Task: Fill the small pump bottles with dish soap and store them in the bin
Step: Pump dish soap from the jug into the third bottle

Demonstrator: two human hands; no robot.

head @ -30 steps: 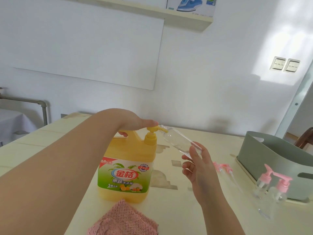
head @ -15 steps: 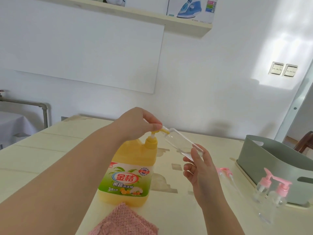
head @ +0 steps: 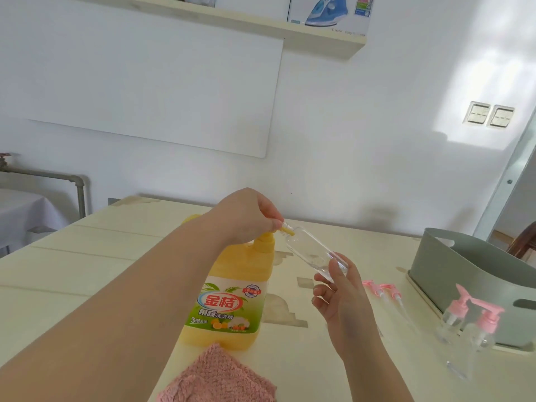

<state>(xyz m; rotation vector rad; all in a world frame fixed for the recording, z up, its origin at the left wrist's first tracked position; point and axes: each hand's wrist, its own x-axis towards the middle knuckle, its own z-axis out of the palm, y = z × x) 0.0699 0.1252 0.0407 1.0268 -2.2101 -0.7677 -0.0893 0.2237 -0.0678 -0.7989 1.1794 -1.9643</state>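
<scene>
The left grip (head: 249, 219) is curled down onto the pump spout (head: 288, 232) of the yellow dish soap jug (head: 232, 274) on the tabletop (head: 87, 256). The right grip (head: 339, 297) is clamped round the base of a clear small bottle (head: 307, 249), which is tilted, mouth against the spout.

A pink cloth (head: 217, 375) on the near table (head: 87, 271) edge, an iron box (head: 327, 10) on a shelf (head: 319, 36), two wall switches (head: 490, 114).
</scene>
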